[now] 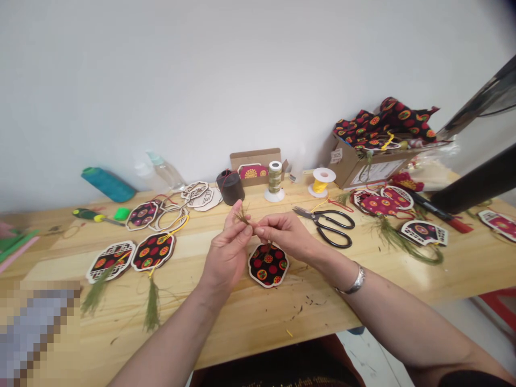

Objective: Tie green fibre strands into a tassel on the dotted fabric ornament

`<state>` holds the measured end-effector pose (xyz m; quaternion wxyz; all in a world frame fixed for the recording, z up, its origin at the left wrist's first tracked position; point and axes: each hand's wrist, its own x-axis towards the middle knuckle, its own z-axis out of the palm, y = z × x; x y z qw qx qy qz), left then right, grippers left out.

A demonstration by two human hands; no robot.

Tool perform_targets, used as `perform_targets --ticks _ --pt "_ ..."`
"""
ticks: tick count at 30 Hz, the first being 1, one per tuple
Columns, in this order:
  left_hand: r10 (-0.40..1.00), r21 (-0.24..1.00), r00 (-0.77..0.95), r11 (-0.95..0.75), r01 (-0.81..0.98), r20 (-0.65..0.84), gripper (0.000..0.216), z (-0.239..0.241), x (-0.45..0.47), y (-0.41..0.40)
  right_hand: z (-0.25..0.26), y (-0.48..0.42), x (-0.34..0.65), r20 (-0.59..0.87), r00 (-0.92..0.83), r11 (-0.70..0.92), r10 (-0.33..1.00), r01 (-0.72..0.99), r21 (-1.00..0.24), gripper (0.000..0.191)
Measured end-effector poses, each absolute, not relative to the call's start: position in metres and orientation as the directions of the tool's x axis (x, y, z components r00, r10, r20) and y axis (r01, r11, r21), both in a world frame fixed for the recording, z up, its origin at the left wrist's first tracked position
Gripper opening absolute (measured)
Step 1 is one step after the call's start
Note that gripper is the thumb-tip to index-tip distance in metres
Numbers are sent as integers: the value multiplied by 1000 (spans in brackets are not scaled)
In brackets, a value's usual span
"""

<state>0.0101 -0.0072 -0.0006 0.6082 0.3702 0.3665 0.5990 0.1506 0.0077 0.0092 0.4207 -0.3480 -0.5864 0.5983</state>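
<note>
My left hand (228, 250) and my right hand (284, 234) meet above the middle of the wooden table (258, 314). Both pinch a small bundle of green tassel threads (243, 216) between their fingertips, its frayed ends sticking up. Just under the hands lies a black fabric ornament with red and orange flowers in a pale wooden frame (268, 264). A silver bracelet sits on my right wrist (355, 280).
Black scissors (332, 224) lie right of my hands. Finished ornaments with green tassels (133, 255) lie at the left, more at the right (403, 215). Thread spools (275, 180), a yellow cord spool (321, 181), a black cup (230, 187) and a cardboard box of fabric (374, 156) stand along the wall.
</note>
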Motion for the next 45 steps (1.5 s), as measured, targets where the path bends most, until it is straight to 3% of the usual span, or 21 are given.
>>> perform_targets --ticks 9,16,28,30,32,34,36,38,41,45 --pt "997 819 -5 61 -571 -78 18 1 1 4 4 20 158 74 -389 112 918 76 -991 25" --pt "991 747 -99 1 -665 -90 25 6 -7 13 0 29 164 43 -318 96 947 155 -983 23" --pt "976 745 -204 -77 -662 -80 19 10 -18 21 -5 40 172 157 -225 205 962 206 -957 18" --pt "975 772 -220 -108 -626 -42 17 11 -21 21 -5 40 174 206 -236 261 950 229 -938 17" --pt "931 820 -356 -267 -506 84 20 11 -22 19 -5 39 176 272 -268 344 924 272 -899 18" --pt "749 826 -547 -537 -170 374 30 12 -20 14 -3 36 176 357 -326 461 875 337 -821 16" --pt "567 720 -490 -662 208 662 38 13 -16 6 -1 31 176 435 -414 591 800 411 -694 16" --pt "544 607 -273 -670 427 793 34 13 -11 -3 1 27 174 467 -506 685 725 466 -559 19" --pt "736 673 20 -629 389 677 30 8 -6 -10 5 21 171 476 -595 761 647 470 -448 21" --pt "926 894 197 -366 257 323 36 -2 -2 -7 8 17 169 533 -623 818 572 391 -421 23"
